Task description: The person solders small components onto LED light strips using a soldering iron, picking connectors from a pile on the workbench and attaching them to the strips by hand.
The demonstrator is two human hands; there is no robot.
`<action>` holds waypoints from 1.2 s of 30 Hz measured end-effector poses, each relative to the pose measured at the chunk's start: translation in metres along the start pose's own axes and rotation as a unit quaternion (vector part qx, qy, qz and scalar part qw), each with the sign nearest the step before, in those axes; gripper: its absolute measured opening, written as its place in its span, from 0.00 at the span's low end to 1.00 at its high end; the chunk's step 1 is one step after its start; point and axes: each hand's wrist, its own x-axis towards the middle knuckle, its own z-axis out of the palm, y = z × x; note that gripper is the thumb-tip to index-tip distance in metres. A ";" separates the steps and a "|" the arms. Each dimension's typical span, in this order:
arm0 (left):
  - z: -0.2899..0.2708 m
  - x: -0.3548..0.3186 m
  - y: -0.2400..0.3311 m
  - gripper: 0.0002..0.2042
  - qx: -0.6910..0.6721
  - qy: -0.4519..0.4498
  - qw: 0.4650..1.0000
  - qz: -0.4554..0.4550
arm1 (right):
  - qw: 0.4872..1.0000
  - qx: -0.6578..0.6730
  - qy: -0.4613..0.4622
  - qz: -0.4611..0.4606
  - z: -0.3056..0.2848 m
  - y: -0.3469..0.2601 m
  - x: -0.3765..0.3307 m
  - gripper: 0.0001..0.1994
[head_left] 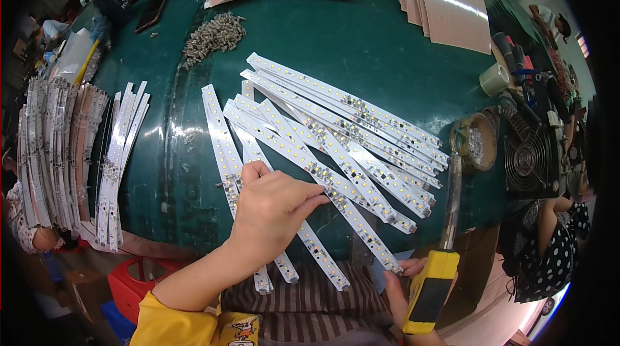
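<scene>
Left hand [271, 207] fingers [313, 202] touch LED strip [310, 168]

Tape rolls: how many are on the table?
1. A pale tape roll stands at the table's right edge, beyond the small fan. Others may be hidden in the clutter there.

Your left hand [271, 207] is bare, with no glove, ring or watch on it, and the forearm behind it is uncovered up to a bright yellow sleeve [174, 326] at seven o'clock. That sleeve's cuff edge carries a small printed cartoon figure in orange and white. Your right hand [403, 288], at five o'clock, is bare too, only its fingers [395, 294] showing. Across your lap lies brown cloth with thin pale stripes [310, 307].
</scene>
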 end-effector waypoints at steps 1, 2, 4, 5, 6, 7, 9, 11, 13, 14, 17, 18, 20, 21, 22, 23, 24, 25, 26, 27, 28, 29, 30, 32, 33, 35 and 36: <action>0.000 0.000 0.000 0.06 0.004 -0.001 1.000 0.014 | 1.000 0.003 0.000 -0.001 0.000 -0.001 0.000 0.32; -0.001 0.000 -0.001 0.06 0.027 -0.006 0.999 0.044 | 1.000 0.007 -0.003 0.001 -0.001 -0.002 0.001 0.32; -0.003 0.000 -0.002 0.08 0.073 -0.018 0.992 0.102 | 1.000 0.017 -0.010 0.005 -0.002 -0.003 0.001 0.31; -0.004 -0.001 -0.001 0.08 0.089 -0.024 0.990 0.107 | 1.000 0.014 -0.013 0.008 -0.002 -0.004 0.001 0.31; -0.004 -0.003 0.000 0.09 0.105 -0.029 0.988 0.111 | 1.000 0.010 -0.017 0.012 -0.003 -0.004 0.001 0.31; -0.004 -0.004 0.002 0.10 0.121 -0.038 0.986 0.110 | 1.000 0.007 -0.020 0.015 -0.003 -0.004 0.001 0.31; -0.003 -0.005 0.002 0.10 0.106 -0.027 0.989 0.100 | 0.999 -0.005 -0.026 0.028 -0.005 -0.004 -0.001 0.30; -0.002 -0.006 0.001 0.09 0.085 -0.014 0.993 0.084 | 0.998 -0.019 -0.041 0.049 -0.009 -0.004 -0.003 0.26; 0.000 -0.006 0.001 0.08 0.058 0.004 0.996 0.064 | 0.994 -0.035 -0.066 0.078 -0.016 -0.006 -0.004 0.21; 0.000 -0.006 0.001 0.08 0.046 0.007 0.998 0.048 | 0.995 -0.039 -0.061 0.074 -0.022 -0.008 -0.004 0.18; -0.001 -0.007 0.000 0.07 0.024 0.012 1.000 0.006 | 0.983 0.054 -0.100 0.142 -0.039 -0.016 -0.005 0.29; -0.001 -0.008 0.000 0.07 0.025 0.010 1.000 0.000 | 0.979 0.063 -0.136 0.140 -0.043 -0.017 -0.004 0.29; -0.002 -0.008 0.000 0.07 0.025 0.009 1.000 -0.008 | 0.966 0.081 -0.205 0.137 -0.048 -0.020 -0.005 0.30; -0.002 -0.007 0.000 0.06 0.025 0.010 1.000 -0.010 | 0.843 0.254 -0.209 0.426 -0.046 -0.016 -0.003 0.28; -0.002 -0.007 0.000 0.06 0.025 0.011 1.000 -0.011 | 0.965 0.165 -0.156 0.131 -0.038 -0.018 -0.012 0.25; -0.002 -0.007 0.000 0.06 0.023 0.011 1.000 -0.012 | 0.966 0.124 -0.184 0.131 -0.039 -0.015 -0.011 0.21; -0.002 -0.007 0.000 0.06 0.022 0.012 1.000 -0.013 | 0.965 0.084 -0.211 0.131 -0.038 -0.014 -0.015 0.18; -0.002 -0.007 0.000 0.06 0.021 0.012 1.000 -0.014 | 0.968 0.110 -0.192 0.122 -0.036 -0.011 -0.017 0.17; -0.001 -0.007 0.000 0.06 0.016 0.014 1.000 -0.013 | 0.969 0.136 -0.172 0.112 -0.034 -0.008 -0.020 0.16; -0.001 -0.007 -0.001 0.06 0.011 0.016 1.000 -0.013 | 0.969 0.163 -0.152 0.102 -0.033 -0.005 -0.022 0.15; -0.001 -0.007 -0.001 0.06 0.004 0.016 1.000 -0.014 | 0.971 0.149 -0.160 0.093 -0.033 -0.002 -0.022 0.15; -0.001 -0.007 -0.001 0.06 0.006 0.017 1.000 -0.013 | 0.973 0.135 -0.167 0.085 -0.034 0.000 -0.022 0.14; -0.001 -0.007 -0.002 0.06 0.006 0.015 1.000 -0.013 | 0.974 0.121 -0.174 0.076 -0.035 0.002 -0.021 0.13; -0.001 -0.007 -0.002 0.06 0.008 0.014 1.000 -0.012 | 0.974 0.127 -0.163 0.089 -0.035 0.003 -0.020 0.14; -0.001 -0.007 -0.002 0.06 0.009 0.014 1.000 -0.011 | 0.974 0.130 -0.158 0.096 -0.035 0.003 -0.019 0.14; -0.001 -0.007 -0.002 0.06 0.009 0.014 1.000 -0.010 | 0.975 0.119 -0.161 0.099 -0.033 0.002 -0.020 0.15; -0.001 -0.007 -0.002 0.06 0.009 0.015 1.000 -0.010 | 0.975 0.114 -0.162 0.101 -0.033 0.001 -0.020 0.16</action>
